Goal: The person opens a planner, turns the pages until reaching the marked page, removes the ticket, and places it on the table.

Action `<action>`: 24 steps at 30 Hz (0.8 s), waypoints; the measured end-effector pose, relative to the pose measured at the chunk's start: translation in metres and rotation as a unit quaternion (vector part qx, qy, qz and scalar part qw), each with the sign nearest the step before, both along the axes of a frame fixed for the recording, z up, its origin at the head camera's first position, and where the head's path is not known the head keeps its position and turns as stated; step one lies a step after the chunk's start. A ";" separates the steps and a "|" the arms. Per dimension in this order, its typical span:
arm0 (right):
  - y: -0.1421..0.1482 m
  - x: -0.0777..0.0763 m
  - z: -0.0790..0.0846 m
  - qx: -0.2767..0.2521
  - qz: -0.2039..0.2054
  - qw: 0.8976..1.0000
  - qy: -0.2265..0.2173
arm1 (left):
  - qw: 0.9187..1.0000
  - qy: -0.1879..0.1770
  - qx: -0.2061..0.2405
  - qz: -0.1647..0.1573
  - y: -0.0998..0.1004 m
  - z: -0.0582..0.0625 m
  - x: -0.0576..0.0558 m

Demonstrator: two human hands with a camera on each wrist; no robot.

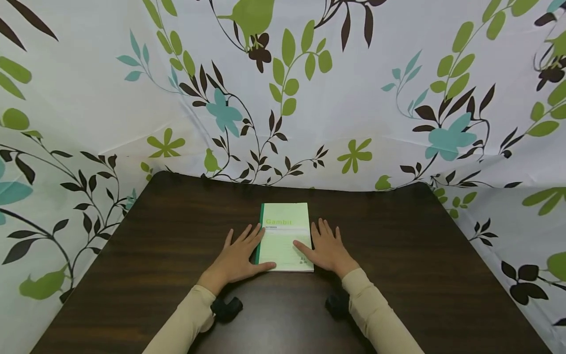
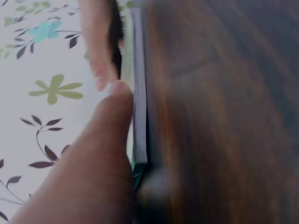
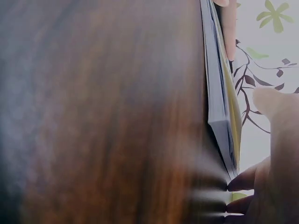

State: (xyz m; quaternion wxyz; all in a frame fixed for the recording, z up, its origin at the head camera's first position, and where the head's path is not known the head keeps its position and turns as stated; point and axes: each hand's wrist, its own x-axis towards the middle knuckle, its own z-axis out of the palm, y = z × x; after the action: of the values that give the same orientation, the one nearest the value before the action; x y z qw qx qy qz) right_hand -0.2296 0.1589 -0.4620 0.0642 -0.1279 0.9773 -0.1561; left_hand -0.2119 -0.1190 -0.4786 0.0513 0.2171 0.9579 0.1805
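A pale green notebook (image 1: 285,250) with a dark green spine and the word "Gambit" on its cover lies flat on the brown table. My left hand (image 1: 239,259) is spread at the spine side, its thumb over the lower left corner and its fingertips at the spine. On the opposite side, my right hand (image 1: 329,250) has its fingers extended along the right edge, with the thumb lying over the cover. The left wrist view shows the notebook's page edge (image 2: 140,107) beside the left thumb. In the right wrist view, fingertips are right at the notebook's corner (image 3: 219,123).
The dark wooden table (image 1: 185,221) extends on both sides of the notebook. A white cloth (image 1: 309,132) with leaf and bird prints hangs behind and at the sides. Dark straps or mounts (image 1: 227,309) show under both wrists.
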 end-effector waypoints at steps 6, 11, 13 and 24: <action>0.004 -0.005 0.001 0.000 0.005 1.000 0.005 | 0.999 0.044 0.024 -0.012 -0.002 -0.004 -0.005; 0.007 -0.001 -0.005 -0.022 0.006 1.000 -0.002 | 0.998 0.056 0.040 -0.009 -0.005 -0.012 -0.002; 0.007 0.000 -0.008 -0.035 0.006 0.999 -0.004 | 0.997 0.061 0.043 -0.006 -0.006 -0.014 0.000; 0.003 -0.003 -0.015 -0.062 -0.026 0.998 0.006 | 0.996 0.071 0.050 -0.007 -0.008 -0.017 -0.003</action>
State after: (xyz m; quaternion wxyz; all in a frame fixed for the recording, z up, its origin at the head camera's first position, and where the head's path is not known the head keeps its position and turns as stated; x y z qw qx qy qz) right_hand -0.2329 0.1618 -0.4771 0.0461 -0.1068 0.9691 -0.2176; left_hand -0.2145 -0.1265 -0.4959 -0.0267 0.2387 0.9473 0.2119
